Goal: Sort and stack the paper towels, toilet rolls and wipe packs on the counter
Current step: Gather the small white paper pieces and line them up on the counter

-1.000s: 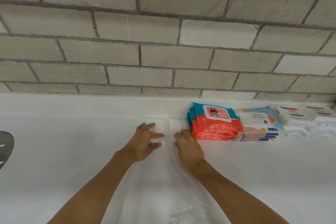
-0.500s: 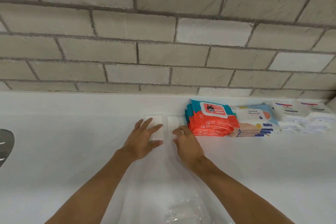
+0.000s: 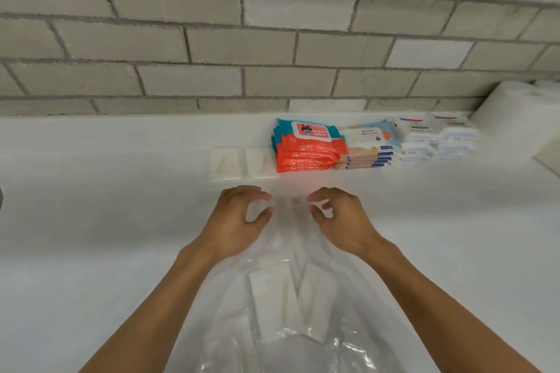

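Clear plastic bag lies on the white counter btwn your forearms, w/ folded white packs inside. Your left hand & right hand sit at its mouth, fingers curled; can't tell if they pinch the film. Two flat tissue packs lie at the back, just beside the orange wipe stack; the blue wipe stack is next on the right.

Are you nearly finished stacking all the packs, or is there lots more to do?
Partway. Done: the orange wipe packs, blue wipe packs and small white packs sit stacked along the wall, with two flat packs laid beside them. In hand: the left hand and right hand are at the mouth of the clear bag; their grip is unclear. Left: the bagged packs need to come out.
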The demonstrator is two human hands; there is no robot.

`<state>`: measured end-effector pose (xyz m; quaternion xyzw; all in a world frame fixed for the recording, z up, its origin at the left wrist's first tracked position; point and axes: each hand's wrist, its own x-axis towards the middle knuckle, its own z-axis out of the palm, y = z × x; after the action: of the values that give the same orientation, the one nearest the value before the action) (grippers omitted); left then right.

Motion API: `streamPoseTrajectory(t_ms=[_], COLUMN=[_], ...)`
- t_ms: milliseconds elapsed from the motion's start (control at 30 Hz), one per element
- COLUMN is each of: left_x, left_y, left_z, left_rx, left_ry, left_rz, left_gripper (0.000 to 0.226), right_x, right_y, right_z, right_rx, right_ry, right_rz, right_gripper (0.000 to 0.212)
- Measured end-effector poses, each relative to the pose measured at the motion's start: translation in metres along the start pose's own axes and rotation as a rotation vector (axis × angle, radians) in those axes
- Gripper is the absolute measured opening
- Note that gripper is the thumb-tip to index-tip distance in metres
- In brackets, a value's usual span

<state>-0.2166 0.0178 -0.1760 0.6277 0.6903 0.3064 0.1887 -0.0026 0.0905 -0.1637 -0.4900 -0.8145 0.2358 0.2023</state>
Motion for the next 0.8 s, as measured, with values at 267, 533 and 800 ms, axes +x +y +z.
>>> streamPoseTrajectory(t_ms=[267,533,800], left_x=[-0.062,-0.094,-0.102], left_y=[0.06,0.078,0.082], left_z=[0.036,0.062,0.07], left_rx=[-0.078,-0.247,-0.225], left_ry=[-0.221,-0.455,-0.55], left_rz=[0.071,-0.027,-0.064], left_gripper=[0.021,0.019,0.024], right_x=[-0.102,-0.16,-0.175], right_y=[0.038,0.048,0.035], right_z=[-0.038,-0.037,-0.029], right_rx=[0.004,-0.057,-0.234], right_ry=[-0.15,-0.322,-0.438], right_rz=[0.164,0.135,0.125], right_gripper=[0.026,0.059,0.082])
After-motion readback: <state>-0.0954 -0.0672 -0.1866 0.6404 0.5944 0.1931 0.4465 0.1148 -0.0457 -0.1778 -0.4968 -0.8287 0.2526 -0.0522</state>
